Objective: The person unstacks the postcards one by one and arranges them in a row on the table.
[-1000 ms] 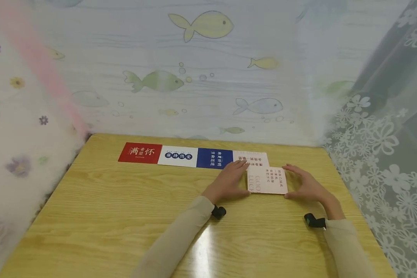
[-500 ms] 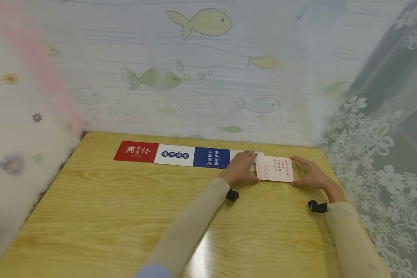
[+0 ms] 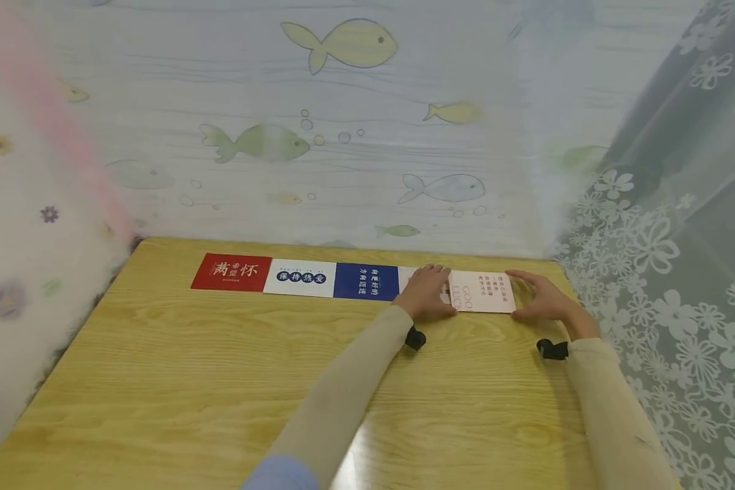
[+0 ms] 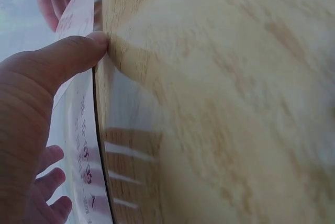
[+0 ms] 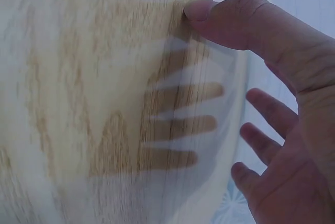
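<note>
A pale pink card [image 3: 482, 292] with "GOO LUCK" lettering lies at the right end of a row of cards. My left hand [image 3: 425, 292] holds its left side, thumb at the near corner and fingers toward the far edge. That hand partly hides another pale printed card [image 3: 407, 273] just left of it. On the right side, my right hand [image 3: 545, 298] spans the card's short edge between thumb and forefinger. In the right wrist view, the thumb [image 5: 225, 22] touches the card's corner while the other fingers spread loosely. The left wrist view shows the thumb [image 4: 78, 56] against the card's near edge.
Leftward, the row continues with a blue card [image 3: 365, 281], a white card [image 3: 300, 278] and a red card [image 3: 231, 272]. They lie along the back of the wooden table [image 3: 220, 381]. A fish-print curtain [image 3: 343, 170] hangs behind; lace fabric [image 3: 667, 292] borders the right.
Both hands have moved the pink card away from the body and slightly right. It overlapped the neighbouring pale card's corner before; now it lies in line with the row.
</note>
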Action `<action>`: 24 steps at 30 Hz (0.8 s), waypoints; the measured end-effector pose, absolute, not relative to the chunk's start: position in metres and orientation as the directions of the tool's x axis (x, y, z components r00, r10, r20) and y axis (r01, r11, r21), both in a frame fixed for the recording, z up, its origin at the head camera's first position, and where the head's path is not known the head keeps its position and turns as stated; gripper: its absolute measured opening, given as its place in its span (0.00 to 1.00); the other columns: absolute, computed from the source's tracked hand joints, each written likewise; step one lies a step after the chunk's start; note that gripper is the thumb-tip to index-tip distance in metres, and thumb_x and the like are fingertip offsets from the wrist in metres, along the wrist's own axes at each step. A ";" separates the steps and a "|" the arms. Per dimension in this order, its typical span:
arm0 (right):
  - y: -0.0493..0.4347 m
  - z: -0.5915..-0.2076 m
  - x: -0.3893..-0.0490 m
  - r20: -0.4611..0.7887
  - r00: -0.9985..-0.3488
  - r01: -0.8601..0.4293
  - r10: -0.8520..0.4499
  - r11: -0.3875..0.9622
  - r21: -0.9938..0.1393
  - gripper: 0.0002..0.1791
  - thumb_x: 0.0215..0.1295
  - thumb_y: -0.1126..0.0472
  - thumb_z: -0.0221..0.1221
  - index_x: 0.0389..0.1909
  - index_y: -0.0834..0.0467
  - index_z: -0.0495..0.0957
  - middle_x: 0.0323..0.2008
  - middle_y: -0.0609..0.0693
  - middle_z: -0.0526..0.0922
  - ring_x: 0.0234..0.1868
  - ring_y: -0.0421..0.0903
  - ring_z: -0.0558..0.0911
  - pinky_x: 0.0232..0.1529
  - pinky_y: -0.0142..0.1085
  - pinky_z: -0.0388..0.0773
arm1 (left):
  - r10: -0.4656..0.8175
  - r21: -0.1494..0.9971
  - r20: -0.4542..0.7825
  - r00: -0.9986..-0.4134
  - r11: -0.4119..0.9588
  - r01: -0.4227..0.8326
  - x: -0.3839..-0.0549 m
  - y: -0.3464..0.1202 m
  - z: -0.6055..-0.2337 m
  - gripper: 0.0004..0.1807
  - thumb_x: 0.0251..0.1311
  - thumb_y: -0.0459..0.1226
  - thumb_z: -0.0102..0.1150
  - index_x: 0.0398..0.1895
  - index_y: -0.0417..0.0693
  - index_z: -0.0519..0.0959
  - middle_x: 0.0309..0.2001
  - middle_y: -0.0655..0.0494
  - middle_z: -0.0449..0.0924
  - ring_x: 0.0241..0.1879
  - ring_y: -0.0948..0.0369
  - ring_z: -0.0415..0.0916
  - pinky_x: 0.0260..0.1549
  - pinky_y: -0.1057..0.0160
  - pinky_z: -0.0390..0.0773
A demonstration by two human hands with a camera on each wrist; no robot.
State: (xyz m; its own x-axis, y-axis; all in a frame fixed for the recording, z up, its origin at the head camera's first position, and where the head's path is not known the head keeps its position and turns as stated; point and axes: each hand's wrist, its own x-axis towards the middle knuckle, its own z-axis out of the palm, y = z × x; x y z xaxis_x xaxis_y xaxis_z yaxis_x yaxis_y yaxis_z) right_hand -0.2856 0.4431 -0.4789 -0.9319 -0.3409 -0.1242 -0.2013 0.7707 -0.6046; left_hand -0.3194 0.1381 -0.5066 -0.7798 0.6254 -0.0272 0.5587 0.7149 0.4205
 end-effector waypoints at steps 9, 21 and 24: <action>0.448 -0.472 -0.288 -0.159 -0.935 -0.165 -0.318 0.784 -0.598 0.55 0.45 0.69 0.77 0.76 0.67 0.59 0.75 0.75 0.53 0.75 0.77 0.48 0.68 0.74 0.54 | 0.612 0.407 -0.045 -0.790 0.733 0.545 -0.319 0.144 -0.497 0.51 0.58 0.59 0.68 0.80 0.51 0.58 0.76 0.52 0.63 0.78 0.52 0.55 0.78 0.55 0.53; 0.453 -0.474 -0.289 -0.180 -0.937 -0.145 -0.301 0.800 -0.582 0.55 0.46 0.68 0.77 0.75 0.69 0.58 0.75 0.76 0.53 0.69 0.77 0.60 0.44 0.49 0.85 | 0.604 0.436 -0.109 -0.789 0.743 0.508 -0.320 0.151 -0.491 0.51 0.60 0.58 0.67 0.81 0.52 0.55 0.81 0.44 0.51 0.81 0.48 0.46 0.80 0.51 0.48; 0.455 -0.474 -0.290 -0.184 -0.941 -0.137 -0.285 0.815 -0.563 0.55 0.46 0.68 0.78 0.75 0.67 0.59 0.75 0.76 0.53 0.73 0.77 0.53 0.60 0.62 0.76 | 0.603 0.422 -0.109 -0.790 0.748 0.512 -0.321 0.153 -0.492 0.51 0.60 0.59 0.66 0.81 0.52 0.56 0.80 0.44 0.52 0.80 0.47 0.46 0.80 0.50 0.49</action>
State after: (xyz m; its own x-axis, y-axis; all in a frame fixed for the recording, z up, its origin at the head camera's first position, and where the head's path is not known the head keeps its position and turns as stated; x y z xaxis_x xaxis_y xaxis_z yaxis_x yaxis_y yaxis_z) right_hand -0.2898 0.4547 -0.4736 -0.9405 -0.2853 -0.1844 -0.1368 0.8150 -0.5631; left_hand -0.3211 0.1535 -0.4916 -0.7901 0.6032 -0.1092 0.5125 0.7478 0.4221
